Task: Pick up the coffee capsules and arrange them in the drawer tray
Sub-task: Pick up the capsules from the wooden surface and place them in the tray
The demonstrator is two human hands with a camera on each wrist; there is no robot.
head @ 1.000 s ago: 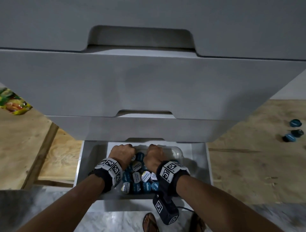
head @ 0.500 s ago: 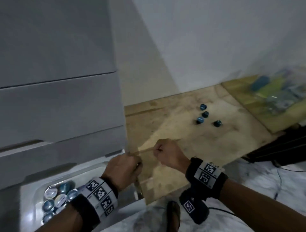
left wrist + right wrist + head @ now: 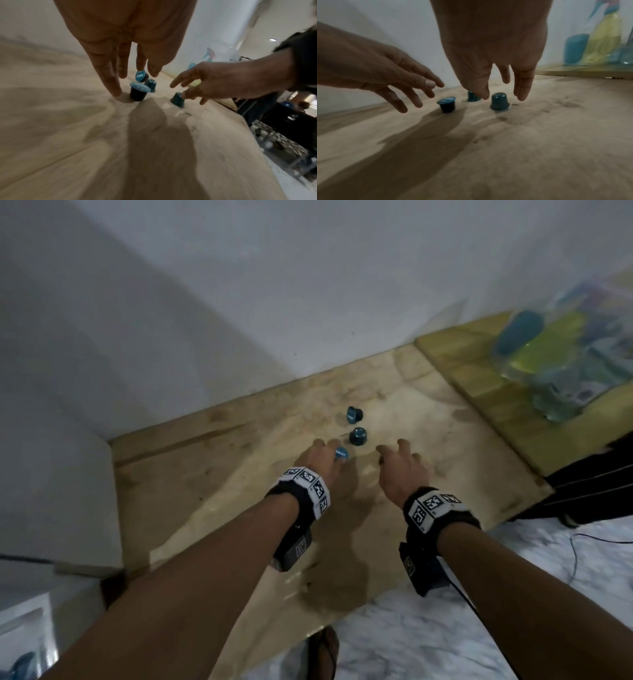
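Note:
Several teal coffee capsules stand on a wooden board (image 3: 212, 494). One capsule (image 3: 354, 415) lies on its side near the wall, and a second (image 3: 358, 436) stands foil-down. My left hand (image 3: 320, 460) hovers with fingers spread over a foil-up capsule (image 3: 138, 92), one fingertip touching the board beside it. My right hand (image 3: 399, 462) is open just above an upturned capsule (image 3: 499, 101), which it hides in the head view. Neither hand holds anything. A corner of the white drawer (image 3: 24, 621) shows at the bottom left.
A clear plastic bag (image 3: 561, 357) of colourful items sits on a raised wooden panel at the right. The grey cabinet (image 3: 51, 474) stands at the left, a white wall behind the board. Black gear (image 3: 589, 484) and a cable lie on the marble floor (image 3: 445, 628).
The view swung right from the drawer to the wooden board. Both hands left the drawer, reached out over the loose capsules and went from curled to spread fingers.

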